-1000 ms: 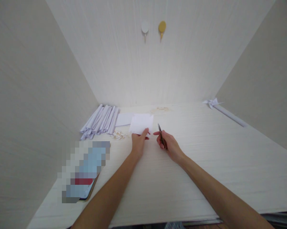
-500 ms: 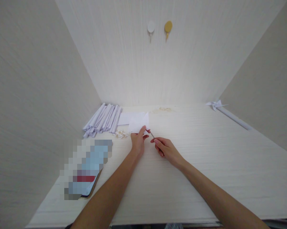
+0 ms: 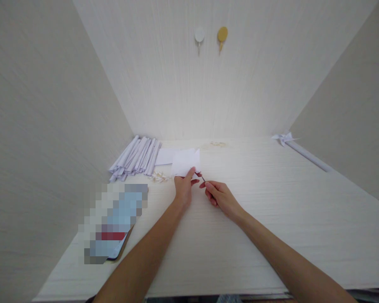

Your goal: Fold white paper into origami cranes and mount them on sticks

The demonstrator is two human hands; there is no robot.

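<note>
My left hand pinches the near edge of a small white sheet of paper, thumb on top and fingers beneath. The sheet is held up at a slight tilt, its right corner pointing away from me. Just to the right, my right hand is closed around a slim, dark grey tool. Its thin tip reaches the sheet's near right corner, beside my left fingertips. My fingers hide the rest of the tool, so its kind is unclear. Partly behind the held sheet, another white paper lies on the table.
Rolled paper tubes are piled at the left, with small whitish pieces beside them. A phone, blurred out, lies nearer. At the far right rests a paper pinwheel on a paper stick. Two hooks hang on the back wall.
The held sheet and my left hand have shifted slightly to the right. The tool's tip remains at the sheet's corner, and less of the tool shows between my hands.
</note>
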